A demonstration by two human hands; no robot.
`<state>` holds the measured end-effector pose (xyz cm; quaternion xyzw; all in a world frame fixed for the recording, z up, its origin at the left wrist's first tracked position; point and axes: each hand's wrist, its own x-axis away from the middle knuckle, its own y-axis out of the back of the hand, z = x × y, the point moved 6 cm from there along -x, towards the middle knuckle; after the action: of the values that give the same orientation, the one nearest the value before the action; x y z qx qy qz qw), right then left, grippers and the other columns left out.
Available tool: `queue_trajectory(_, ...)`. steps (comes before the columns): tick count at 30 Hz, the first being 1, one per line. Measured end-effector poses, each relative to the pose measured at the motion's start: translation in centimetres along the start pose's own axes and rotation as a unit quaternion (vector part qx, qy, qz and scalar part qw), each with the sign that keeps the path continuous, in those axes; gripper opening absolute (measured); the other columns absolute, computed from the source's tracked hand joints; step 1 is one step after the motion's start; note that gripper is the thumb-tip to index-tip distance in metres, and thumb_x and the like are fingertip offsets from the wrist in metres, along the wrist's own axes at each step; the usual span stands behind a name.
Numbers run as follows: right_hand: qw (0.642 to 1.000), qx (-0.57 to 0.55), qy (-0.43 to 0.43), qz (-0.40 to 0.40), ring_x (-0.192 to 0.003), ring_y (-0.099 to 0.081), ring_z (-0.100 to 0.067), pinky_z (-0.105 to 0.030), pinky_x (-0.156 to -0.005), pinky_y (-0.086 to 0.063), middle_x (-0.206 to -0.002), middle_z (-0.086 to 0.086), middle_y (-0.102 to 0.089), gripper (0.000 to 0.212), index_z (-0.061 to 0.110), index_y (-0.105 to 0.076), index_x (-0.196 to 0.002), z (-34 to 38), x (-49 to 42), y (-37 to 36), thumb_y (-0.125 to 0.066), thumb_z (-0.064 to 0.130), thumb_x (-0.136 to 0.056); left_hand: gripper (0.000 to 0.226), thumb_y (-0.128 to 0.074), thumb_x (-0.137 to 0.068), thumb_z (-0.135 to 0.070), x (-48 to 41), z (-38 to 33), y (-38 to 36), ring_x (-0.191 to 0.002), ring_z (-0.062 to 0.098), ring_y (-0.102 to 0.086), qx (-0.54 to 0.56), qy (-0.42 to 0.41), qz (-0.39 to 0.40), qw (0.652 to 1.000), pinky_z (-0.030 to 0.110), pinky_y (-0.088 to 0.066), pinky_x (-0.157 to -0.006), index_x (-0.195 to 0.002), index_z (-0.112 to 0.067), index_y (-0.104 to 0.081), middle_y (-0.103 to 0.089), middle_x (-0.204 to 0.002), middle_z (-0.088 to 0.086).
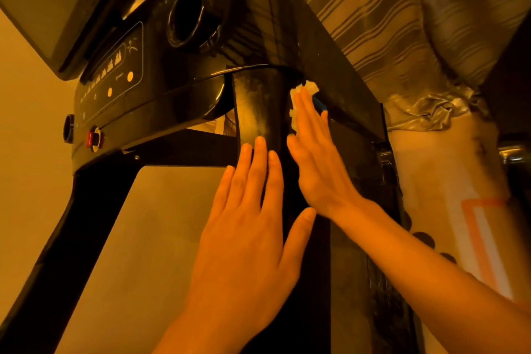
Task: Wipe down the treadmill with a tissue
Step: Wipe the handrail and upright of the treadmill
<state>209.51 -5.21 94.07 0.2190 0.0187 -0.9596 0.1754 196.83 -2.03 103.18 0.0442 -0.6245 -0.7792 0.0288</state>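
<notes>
The black treadmill's right upright post (pixel 258 106) rises to the console (pixel 161 72), which tilts across the upper left. My left hand (pixel 250 215) lies flat on the front of the post, fingers straight and pointing up. My right hand (pixel 316 152) presses a crumpled white tissue (pixel 301 95) against the right side of the post with straight fingers, just under the console's edge. Most of the tissue is hidden beneath the fingers.
The console carries a round cup holder (pixel 189 17), a button panel (pixel 112 72), a red knob (pixel 93 138) and a screen (pixel 51 3) at top left. A striped curtain (pixel 388 14) and a wrapped bundle (pixel 448 167) stand close on the right. The left upright (pixel 71 236) slants down.
</notes>
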Motion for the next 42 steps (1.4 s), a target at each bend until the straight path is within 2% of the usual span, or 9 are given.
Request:
queue_trajectory(9,0.986,-0.082,-0.145,-0.021,-0.15,0.01,0.005,-0.033,-0.128,0.013,-0.174,0.002,0.002,0.072,0.018,-0.004,-0.165,-3.5,-2.2,1.1,-0.016,0.048,-0.1,0.077,-0.016,-0.105,-0.067,0.0,0.1,-0.4,-0.158,0.011,0.017,-0.029,-0.019,-0.02,0.999,0.03,0.008,-0.125,-0.165,-0.019,-0.005,0.008,-0.174,0.0)
queue_trajectory(13,0.977,-0.164,-0.126,-0.052,-0.159,-0.006,-0.012,-0.045,-0.131,-0.009,-0.173,-0.002,-0.016,0.069,0.021,-0.015,-0.164,-2.2,-1.8,1.4,-0.028,0.047,-0.102,0.077,-0.013,-0.104,-0.068,0.0,0.1,-0.3,-0.156,0.008,0.021,-0.03,-0.018,-0.023,0.999,0.031,0.012,-0.126,-0.165,-0.022,-0.001,0.012,-0.173,-0.003)
queue_trajectory(16,0.986,-0.139,-0.087,-0.013,-0.142,0.007,0.027,-0.021,-0.127,-0.002,-0.172,0.006,-0.002,0.068,0.024,-0.004,-0.163,-1.5,-1.1,0.7,-0.027,0.037,-0.1,0.077,-0.013,-0.104,-0.068,0.0,0.0,-0.1,-0.156,0.008,0.021,-0.029,-0.016,-0.025,0.999,0.032,0.011,-0.127,-0.165,-0.023,0.0,0.012,-0.173,-0.003)
queue_trajectory(18,0.991,-0.099,-0.094,-0.003,-0.123,0.018,0.039,-0.019,-0.121,0.008,-0.166,0.015,0.005,0.063,0.032,0.004,-0.156,-2.2,-1.5,0.9,-0.023,0.035,-0.1,0.077,-0.012,-0.103,-0.068,0.0,0.1,-0.3,-0.155,0.007,0.023,-0.029,-0.013,-0.023,0.999,0.034,0.01,-0.127,-0.164,-0.024,0.002,0.015,-0.172,-0.005)
queue_trajectory(23,0.983,-0.099,-0.153,-0.025,-0.138,0.005,0.013,-0.032,-0.128,0.008,-0.171,0.006,-0.009,0.052,0.016,-0.011,-0.164,-3.1,-2.6,2.2,-0.024,0.025,-0.114,0.076,-0.021,-0.106,-0.064,-0.1,0.1,-0.4,-0.159,0.013,0.011,-0.042,-0.022,-0.026,0.999,0.031,0.005,-0.125,-0.166,-0.019,-0.009,0.002,-0.174,0.001)
queue_trajectory(27,0.997,-0.046,-0.066,0.024,-0.148,0.007,0.008,-0.018,-0.122,0.014,-0.167,0.014,-0.003,0.057,0.021,-0.004,-0.162,-1.5,-2.4,1.9,-0.017,0.035,-0.107,0.075,-0.02,-0.106,-0.063,-0.1,0.1,-0.4,-0.159,0.012,0.012,-0.043,-0.022,-0.022,0.999,0.03,0.006,-0.125,-0.166,-0.02,-0.01,0.002,-0.174,0.001)
queue_trajectory(33,0.978,-0.098,-0.181,0.021,-0.143,0.011,0.004,-0.028,-0.124,0.011,-0.172,0.006,0.0,0.05,0.023,-0.006,-0.164,-4.7,-2.6,3.3,-0.017,0.03,-0.116,0.075,-0.014,-0.101,-0.066,-0.1,0.2,0.0,-0.154,0.004,0.025,-0.023,-0.004,-0.027,0.999,0.028,0.017,-0.124,-0.166,-0.03,0.0,0.016,-0.172,-0.01)
queue_trajectory(37,0.991,-0.067,-0.11,0.036,-0.141,0.012,0.009,-0.004,-0.111,0.015,-0.16,0.019,0.005,0.047,0.024,0.001,-0.16,-3.2,-1.6,2.1,-0.014,0.023,-0.115,0.075,-0.017,-0.101,-0.066,-0.2,0.3,0.0,-0.155,0.004,0.023,-0.029,0.004,-0.024,0.999,0.026,0.019,-0.123,-0.166,-0.032,-0.001,0.015,-0.172,-0.012)
queue_trajectory(42,0.984,-0.044,-0.17,0.041,-0.151,0.01,-0.004,-0.03,-0.126,0.01,-0.173,-0.004,0.002,0.05,0.013,-0.001,-0.163,-5.3,-3.0,3.0,-0.012,0.014,-0.115,0.076,-0.013,-0.099,-0.066,-0.1,0.2,0.1,-0.153,0.003,0.027,-0.028,0.005,-0.017,0.999,0.031,0.014,-0.124,-0.165,-0.033,0.005,0.02,-0.171,-0.013)
